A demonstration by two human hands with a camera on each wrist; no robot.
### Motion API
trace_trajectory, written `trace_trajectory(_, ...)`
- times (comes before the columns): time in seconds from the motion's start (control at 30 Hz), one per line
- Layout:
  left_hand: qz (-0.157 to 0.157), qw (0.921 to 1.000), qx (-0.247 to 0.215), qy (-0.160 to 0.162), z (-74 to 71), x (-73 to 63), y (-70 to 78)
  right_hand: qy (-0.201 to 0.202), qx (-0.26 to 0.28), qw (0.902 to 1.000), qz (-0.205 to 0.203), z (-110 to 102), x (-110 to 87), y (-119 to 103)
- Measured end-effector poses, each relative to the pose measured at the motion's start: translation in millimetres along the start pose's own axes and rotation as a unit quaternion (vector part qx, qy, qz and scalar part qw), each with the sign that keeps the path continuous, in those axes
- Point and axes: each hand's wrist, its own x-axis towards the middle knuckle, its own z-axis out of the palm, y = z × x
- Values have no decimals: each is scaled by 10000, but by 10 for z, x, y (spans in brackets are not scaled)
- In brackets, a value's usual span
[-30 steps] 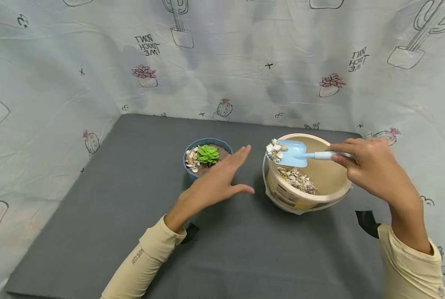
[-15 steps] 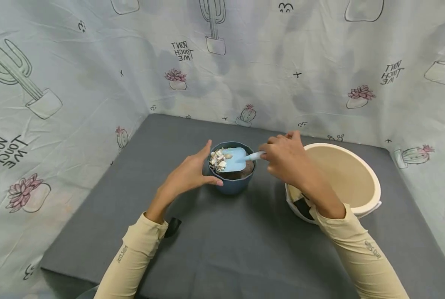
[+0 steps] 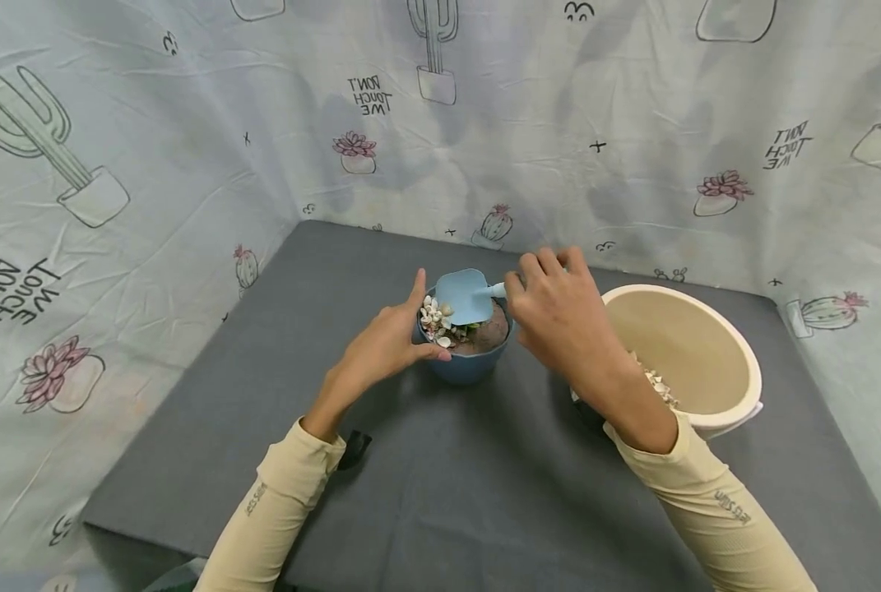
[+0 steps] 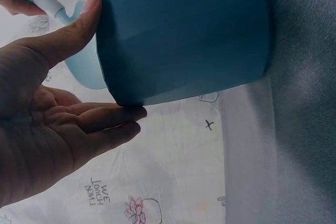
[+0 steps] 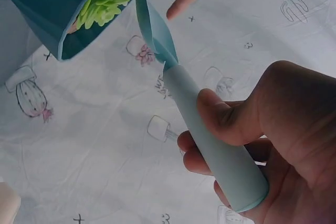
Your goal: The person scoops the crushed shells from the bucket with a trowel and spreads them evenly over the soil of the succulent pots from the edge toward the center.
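Note:
A blue flower pot point(image 3: 464, 368) stands on the grey table, holding brown soil, a green succulent point(image 5: 102, 3) and small shells point(image 3: 434, 319) heaped on its left side. My left hand point(image 3: 379, 344) holds the pot at its rim, thumb in front and fingers behind. In my right hand point(image 3: 558, 308) is a light blue hand trowel point(image 3: 466, 296), gripped by its pale handle point(image 5: 215, 140). The trowel's blade is turned over above the pot with its underside up, and it hides most of the succulent in the head view.
To the right stands a large cream bucket point(image 3: 684, 345) with shells point(image 3: 655, 382) inside, partly hidden by my right forearm. A white cloth point(image 3: 529, 99) printed with cacti hangs behind the grey table point(image 3: 440, 493).
The right hand has carried the trowel of shells left from the bucket to the pot, then tipped it, and the shells now lie in the pot. The left hand has come to the pot's rim.

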Motion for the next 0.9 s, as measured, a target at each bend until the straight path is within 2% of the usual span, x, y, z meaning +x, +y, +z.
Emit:
trace_trajectory(0.33, -215, 9997, 30, -63, 16, -12, 71, -2, 206, 9991, 382, -125, -160, 103)
trace_trajectory(0.47, -140, 9997, -86, -194, 35, -7, 122, 197, 489, 9957, 763, -240, -323, 255)
trace_trajectory(0.6, 220, 9993, -287, -103, 59, 25, 257, 494, 580, 9892, 1249, -440, -652, 571)
trace_trajectory(0.73, 591, 9977, -307, 129, 84, 49, 462, 727, 518, 9810, 1725, -605, -1026, 895)
trace_trajectory(0.83, 988, 9937, -439, 286, 133, 83, 647, 637, 322, 9793, 1897, -647, -1257, 1084)
trace_trajectory(0.9, 1319, 9892, -564, 305, 191, 126, 771, 429, 211, 9808, 1889, -632, -1379, 1182)
